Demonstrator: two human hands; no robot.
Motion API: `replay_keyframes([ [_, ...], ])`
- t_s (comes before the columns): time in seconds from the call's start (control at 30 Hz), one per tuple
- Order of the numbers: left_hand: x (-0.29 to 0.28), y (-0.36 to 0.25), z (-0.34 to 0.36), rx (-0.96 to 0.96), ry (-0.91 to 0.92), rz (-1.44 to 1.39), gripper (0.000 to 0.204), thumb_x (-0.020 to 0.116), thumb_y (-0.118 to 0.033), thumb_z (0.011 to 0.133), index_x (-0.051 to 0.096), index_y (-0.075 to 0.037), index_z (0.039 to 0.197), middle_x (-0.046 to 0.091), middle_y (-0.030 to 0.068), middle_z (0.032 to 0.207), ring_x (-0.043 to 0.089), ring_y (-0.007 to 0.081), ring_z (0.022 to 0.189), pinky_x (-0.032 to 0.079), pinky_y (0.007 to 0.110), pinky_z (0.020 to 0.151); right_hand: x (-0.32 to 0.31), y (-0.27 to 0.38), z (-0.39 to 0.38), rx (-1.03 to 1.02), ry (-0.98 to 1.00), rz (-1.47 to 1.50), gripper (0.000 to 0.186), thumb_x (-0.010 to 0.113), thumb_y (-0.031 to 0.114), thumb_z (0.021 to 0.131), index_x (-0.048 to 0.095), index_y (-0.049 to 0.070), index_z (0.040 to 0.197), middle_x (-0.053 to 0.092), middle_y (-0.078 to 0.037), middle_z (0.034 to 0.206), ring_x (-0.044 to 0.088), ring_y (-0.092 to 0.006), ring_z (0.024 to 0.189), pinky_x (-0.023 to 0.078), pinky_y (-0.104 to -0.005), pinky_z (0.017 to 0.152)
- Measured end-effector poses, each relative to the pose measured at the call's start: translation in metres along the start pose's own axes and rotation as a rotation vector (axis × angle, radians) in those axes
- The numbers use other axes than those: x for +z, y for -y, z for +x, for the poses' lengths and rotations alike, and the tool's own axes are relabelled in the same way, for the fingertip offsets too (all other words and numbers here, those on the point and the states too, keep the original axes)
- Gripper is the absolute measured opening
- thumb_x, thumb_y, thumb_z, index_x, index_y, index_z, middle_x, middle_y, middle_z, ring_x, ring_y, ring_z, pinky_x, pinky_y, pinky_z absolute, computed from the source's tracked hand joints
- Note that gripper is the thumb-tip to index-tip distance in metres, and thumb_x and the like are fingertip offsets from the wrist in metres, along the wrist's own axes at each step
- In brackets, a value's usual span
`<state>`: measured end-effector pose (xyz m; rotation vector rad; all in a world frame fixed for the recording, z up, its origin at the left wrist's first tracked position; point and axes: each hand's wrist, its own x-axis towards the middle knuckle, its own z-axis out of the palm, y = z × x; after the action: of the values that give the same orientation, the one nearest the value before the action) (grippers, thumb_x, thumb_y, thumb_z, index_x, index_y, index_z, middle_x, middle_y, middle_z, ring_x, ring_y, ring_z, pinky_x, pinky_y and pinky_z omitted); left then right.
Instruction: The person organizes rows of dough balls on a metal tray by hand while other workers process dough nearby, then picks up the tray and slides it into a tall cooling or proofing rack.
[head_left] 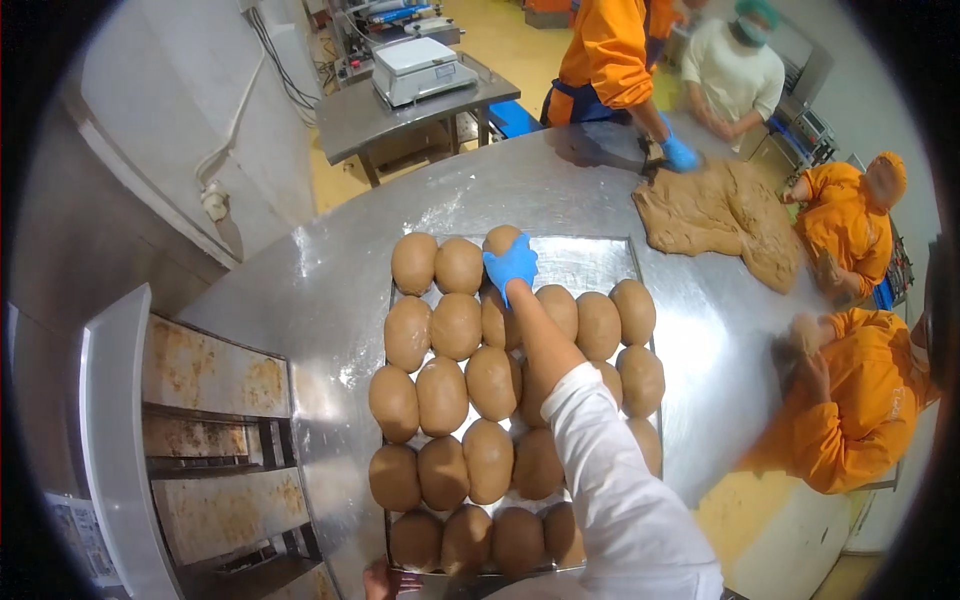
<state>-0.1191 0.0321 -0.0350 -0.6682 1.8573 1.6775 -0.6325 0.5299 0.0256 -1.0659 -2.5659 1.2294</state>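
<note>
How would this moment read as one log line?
right hand: blue-gloved, on dough ball | left hand: near tray | tray: other dough balls in rows

A white scale (420,82) — boxy — stands on a side table (352,128).

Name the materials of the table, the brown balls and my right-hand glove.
Table: probably stainless steel, smooth and dully shiny, from its grey reflections. Brown balls: apparently dough, matte, rounded and soft-looking. Blue glove: thin, rubbery, perhaps nitrile, given its close fit.
</note>
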Motion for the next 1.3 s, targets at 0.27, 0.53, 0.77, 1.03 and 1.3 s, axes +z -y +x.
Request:
replay_keyframes([
  [0.27, 0.016, -0.050, 0.003, -0.150, 0.058, -0.172, 0.046, 0.044, -0.033, 0.105, 0.052, 0.008, 0.125, 0.069, 0.0246, 0.098, 0.072, 0.0361, 0.077, 0.063, 0.045, 0.066, -0.025, -0.061, 0.036, -0.232, 0.237, 0.287, 0.098, 0.075, 0.035, 0.078, 0.023, -0.002, 0.152, 0.048, -0.030, 0.141, 0.049, -0.0416, 0.131, 0.044, -0.0447, 0.107],
  [0.53, 0.008, -0.032, -0.013, -0.210, -0.009, -0.233, 0.063, 0.047, -0.046, 0.099, 0.049, 0.014, 0.117, 0.066, 0.0327, 0.084, 0.070, 0.0430, 0.067, 0.062, 0.052, 0.059, -0.133, -0.037, -0.288, -0.348, 0.824, 0.746, 0.040, 0.068, 0.023, 0.091, 0.063, 0.005, 0.127, 0.065, -0.005, 0.113, 0.061, -0.0136, 0.098, 0.051, -0.0292, 0.092],
  [0.77, 0.009, -0.035, 0.001, -0.111, 0.096, -0.233, 0.054, 0.045, -0.042, 0.101, 0.048, 0.010, 0.113, 0.068, 0.0303, 0.085, 0.071, 0.0415, 0.068, 0.061, 0.052, 0.058, -0.100, -0.164, -0.550, -0.029, 1.276, 0.613, 0.022, 0.066, 0.022, 0.095, 0.074, 0.002, 0.098, 0.070, -0.005, 0.087, 0.064, -0.0112, 0.076, 0.054, -0.0277, 0.071],
  [1.03, 0.006, -0.009, 0.002, 0.041, 0.032, -0.280, 0.055, 0.046, -0.045, 0.103, 0.058, 0.008, 0.100, 0.069, 0.0229, 0.087, 0.071, 0.0289, 0.067, 0.061, 0.038, 0.059, -0.158, -0.264, -0.531, -0.119, -0.196, 0.063, 0.034, 0.053, 0.033, 0.096, 0.066, 0.002, 0.096, 0.066, -0.024, 0.085, 0.064, -0.0411, 0.081, 0.049, -0.0500, 0.072],
  [1.3, 0.034, -0.016, -0.008, 0.267, -0.163, -0.280, 0.037, 0.049, -0.026, 0.105, 0.051, 0.009, 0.115, 0.067, 0.0203, 0.085, 0.070, 0.0271, 0.065, 0.062, 0.036, 0.059, -0.266, -0.359, -0.456, 0.240, -0.149, -0.552, 0.043, 0.054, 0.040, 0.096, 0.064, -0.001, 0.104, 0.067, -0.030, 0.103, 0.065, -0.0446, 0.101, 0.050, -0.0505, 0.088],
])
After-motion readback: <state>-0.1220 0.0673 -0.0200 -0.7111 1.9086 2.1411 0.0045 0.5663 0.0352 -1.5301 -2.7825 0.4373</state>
